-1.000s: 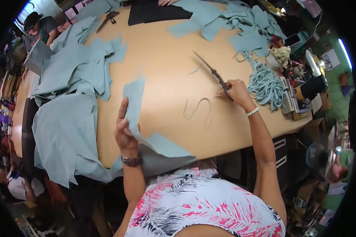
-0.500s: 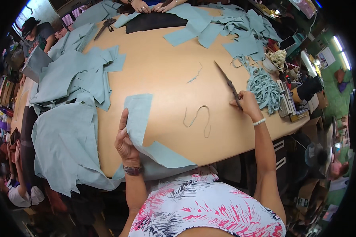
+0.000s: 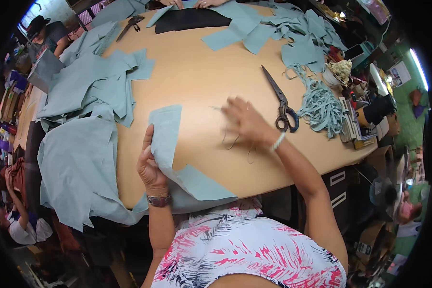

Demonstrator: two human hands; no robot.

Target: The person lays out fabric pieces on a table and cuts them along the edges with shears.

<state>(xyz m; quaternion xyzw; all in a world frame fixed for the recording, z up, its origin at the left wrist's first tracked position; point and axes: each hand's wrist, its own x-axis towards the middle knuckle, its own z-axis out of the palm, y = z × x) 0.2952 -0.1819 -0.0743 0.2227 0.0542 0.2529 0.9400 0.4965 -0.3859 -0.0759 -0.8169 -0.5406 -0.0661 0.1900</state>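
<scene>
A pale blue-green strip of cloth (image 3: 165, 127) is upright in my left hand (image 3: 151, 168), pinched between thumb and fingers. Its lower part bends along the table's near edge and runs down over my lap. My right hand (image 3: 247, 120) holds nothing. Blurred by motion, it reaches over the middle of the table with its fingers stretched out. Partly under that hand lies a loose thread (image 3: 233, 143). To its right, a pair of dark scissors (image 3: 282, 101) rests on the tabletop with the blades closed, pointing away from me.
Blue-green cloth pieces (image 3: 79, 168) are heaped along the left. A tangle of cloth strips (image 3: 321, 108) and books (image 3: 352, 122) sit at the right edge. Across the table another person's hands (image 3: 206, 3) touch black cloth (image 3: 192, 20), near more scissors (image 3: 129, 28).
My right hand has let go of the scissors, which now lie on the table, and has moved left over the thread. My left hand keeps its hold on the cloth.
</scene>
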